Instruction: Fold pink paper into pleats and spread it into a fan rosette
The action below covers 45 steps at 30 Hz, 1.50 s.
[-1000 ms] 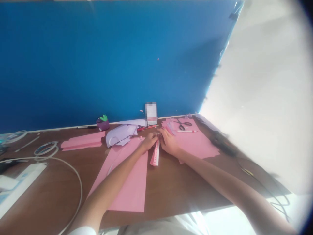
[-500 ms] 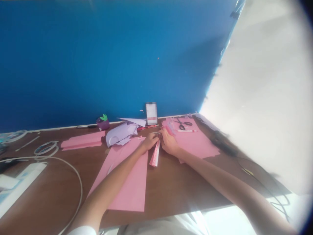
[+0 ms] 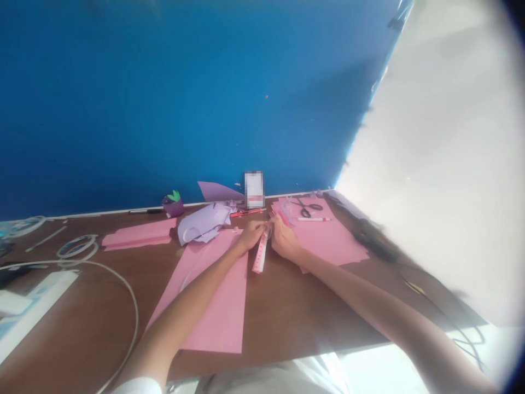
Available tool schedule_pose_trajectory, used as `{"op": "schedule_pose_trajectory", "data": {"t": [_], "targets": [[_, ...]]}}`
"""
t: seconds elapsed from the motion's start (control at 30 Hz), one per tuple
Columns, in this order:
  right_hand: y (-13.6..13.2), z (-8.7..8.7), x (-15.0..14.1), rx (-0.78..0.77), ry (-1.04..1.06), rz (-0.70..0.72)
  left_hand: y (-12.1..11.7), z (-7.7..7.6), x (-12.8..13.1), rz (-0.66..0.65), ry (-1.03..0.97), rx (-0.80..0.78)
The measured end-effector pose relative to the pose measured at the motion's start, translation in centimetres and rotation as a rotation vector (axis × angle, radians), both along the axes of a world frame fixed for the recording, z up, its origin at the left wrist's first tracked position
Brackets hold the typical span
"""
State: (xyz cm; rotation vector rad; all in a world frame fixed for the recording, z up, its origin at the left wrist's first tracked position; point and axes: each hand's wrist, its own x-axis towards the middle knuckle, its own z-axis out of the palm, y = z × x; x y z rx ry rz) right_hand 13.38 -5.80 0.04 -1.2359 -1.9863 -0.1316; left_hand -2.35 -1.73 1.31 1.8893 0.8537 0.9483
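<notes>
My left hand (image 3: 251, 235) is closed, its fingers pinching the upper end of a narrow folded pink paper strip (image 3: 260, 257) with a pale side and a row of small red marks. The strip's lower end points toward me over the brown table. Beside it my right hand (image 3: 286, 239) is closed with curled fingers at the same upper end. A small pale loop shows between the hands, too blurred to name. Under my left forearm lies a large pink paper sheet (image 3: 221, 323). More pink paper (image 3: 328, 241) lies right of my right hand.
Black-handled scissors (image 3: 305, 209) and a white-and-red pen (image 3: 314, 219) rest on the right-hand paper. Crumpled lilac paper (image 3: 205, 221), a purple paper piece with green leaves (image 3: 173, 205) and folded pink paper (image 3: 139, 235) lie leftward. A white power strip (image 3: 41, 306) and cable are at left; a blue panel (image 3: 184, 109) stands behind.
The lower end of the strip has risen slightly and looks narrower. My right hand has curled tighter. A lilac paper flap at the back has lifted against the blue panel.
</notes>
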Motion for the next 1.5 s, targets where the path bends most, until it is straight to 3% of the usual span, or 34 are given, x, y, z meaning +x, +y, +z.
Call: {"op": "schedule_pose_trajectory", "data": {"t": [0.27, 0.63, 0.9, 1.07, 1.5], "targets": [[0.08, 0.11, -0.09, 0.011, 0.010, -0.008, -0.11, -0.04, 0.19, 0.056, -0.054, -0.054], [0.40, -0.31, 0.21, 0.047, 0.080, 0.013, -0.26, 0.13, 0.17, 0.058, -0.045, -0.015], [0.37, -0.34, 0.25, -0.002, 0.028, 0.002, -0.19, -0.07, -0.10, 0.009, -0.012, -0.067], [0.08, 0.06, 0.05, -0.058, -0.038, 0.001, -0.16, 0.03, -0.02, -0.037, -0.003, 0.023], [0.07, -0.07, 0.04, -0.006, 0.030, 0.025, -0.06, 0.36, -0.10, -0.023, -0.023, -0.037]]}}
